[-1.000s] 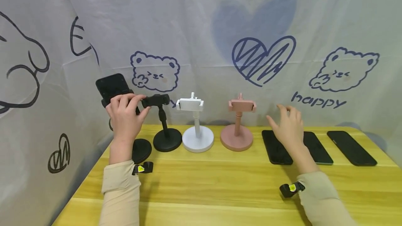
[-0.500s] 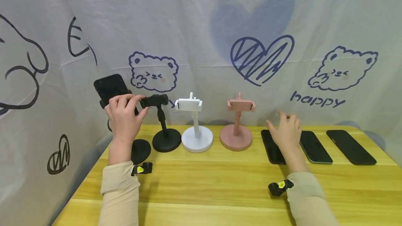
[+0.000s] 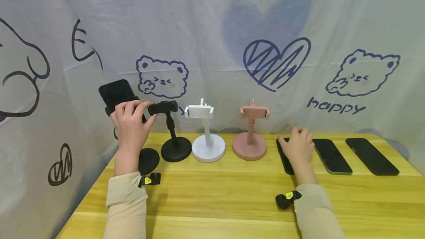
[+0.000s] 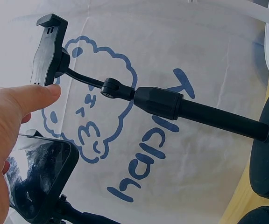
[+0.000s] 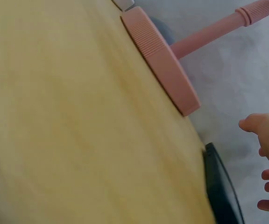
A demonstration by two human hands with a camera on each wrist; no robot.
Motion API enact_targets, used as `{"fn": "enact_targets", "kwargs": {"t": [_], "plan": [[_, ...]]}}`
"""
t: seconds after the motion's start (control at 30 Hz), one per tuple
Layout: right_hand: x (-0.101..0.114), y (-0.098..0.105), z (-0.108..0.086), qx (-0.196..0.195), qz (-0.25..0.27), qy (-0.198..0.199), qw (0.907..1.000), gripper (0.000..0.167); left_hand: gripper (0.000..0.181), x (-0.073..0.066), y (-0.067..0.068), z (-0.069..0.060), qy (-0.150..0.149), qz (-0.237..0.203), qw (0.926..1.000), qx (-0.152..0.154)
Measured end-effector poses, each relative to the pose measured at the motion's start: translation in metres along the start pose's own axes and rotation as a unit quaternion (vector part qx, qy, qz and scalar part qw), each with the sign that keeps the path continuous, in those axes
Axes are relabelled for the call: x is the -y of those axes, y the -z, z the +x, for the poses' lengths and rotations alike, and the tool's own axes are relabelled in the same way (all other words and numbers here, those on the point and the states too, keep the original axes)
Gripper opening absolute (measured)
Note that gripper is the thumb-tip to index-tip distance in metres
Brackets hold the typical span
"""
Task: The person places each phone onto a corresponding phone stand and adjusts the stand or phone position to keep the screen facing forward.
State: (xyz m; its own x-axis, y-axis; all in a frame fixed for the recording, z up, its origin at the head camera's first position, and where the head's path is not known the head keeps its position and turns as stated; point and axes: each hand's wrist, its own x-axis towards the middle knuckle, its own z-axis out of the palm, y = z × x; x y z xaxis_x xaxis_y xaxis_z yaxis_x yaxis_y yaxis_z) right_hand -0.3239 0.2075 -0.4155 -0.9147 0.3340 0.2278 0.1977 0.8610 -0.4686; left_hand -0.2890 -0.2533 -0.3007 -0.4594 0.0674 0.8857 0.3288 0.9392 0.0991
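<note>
In the head view my left hand (image 3: 131, 128) pinches the left end of the clamp on a black phone stand (image 3: 170, 124) with thumb and index finger. In the left wrist view, a fingertip touches the lower end of this clamp (image 4: 50, 53). Behind that hand, a phone (image 3: 117, 90) sits tilted in another black stand, whose round base (image 3: 148, 160) is partly covered. My right hand (image 3: 300, 148) hovers above a black phone (image 3: 286, 161) on the table, fingers loosely bent and holding nothing. The right wrist view shows the hand apart from that phone (image 5: 221, 186).
A white phone stand (image 3: 208, 148) and a pink one (image 3: 249, 146) stand in a row to the right of the black stands. Two more phones, one in the middle (image 3: 332, 156) and one at far right (image 3: 372, 156), lie on the wooden table (image 3: 212, 198). A printed cloth (image 3: 206, 28) hangs behind.
My right hand has moved left and lowered towards the leftmost phone on the table, uncovering the middle phone. The left hand stays at the black stand's clamp.
</note>
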Motion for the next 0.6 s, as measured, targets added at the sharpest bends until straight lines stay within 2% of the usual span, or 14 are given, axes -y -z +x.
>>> {"fn": "enact_targets", "kwargs": {"t": [0.3,0.6], "plan": [[-0.009,-0.009,0.000,0.025,0.000,-0.024,0.9994,0.068,0.033,-0.002,-0.002,-0.001,-0.002,0.002,1.0000,0.004],[-0.009,-0.012,0.005,0.054,-0.006,-0.034,0.9980,0.073,0.033,-0.001,-0.001,0.000,-0.001,-0.001,1.0000,-0.006]]}}
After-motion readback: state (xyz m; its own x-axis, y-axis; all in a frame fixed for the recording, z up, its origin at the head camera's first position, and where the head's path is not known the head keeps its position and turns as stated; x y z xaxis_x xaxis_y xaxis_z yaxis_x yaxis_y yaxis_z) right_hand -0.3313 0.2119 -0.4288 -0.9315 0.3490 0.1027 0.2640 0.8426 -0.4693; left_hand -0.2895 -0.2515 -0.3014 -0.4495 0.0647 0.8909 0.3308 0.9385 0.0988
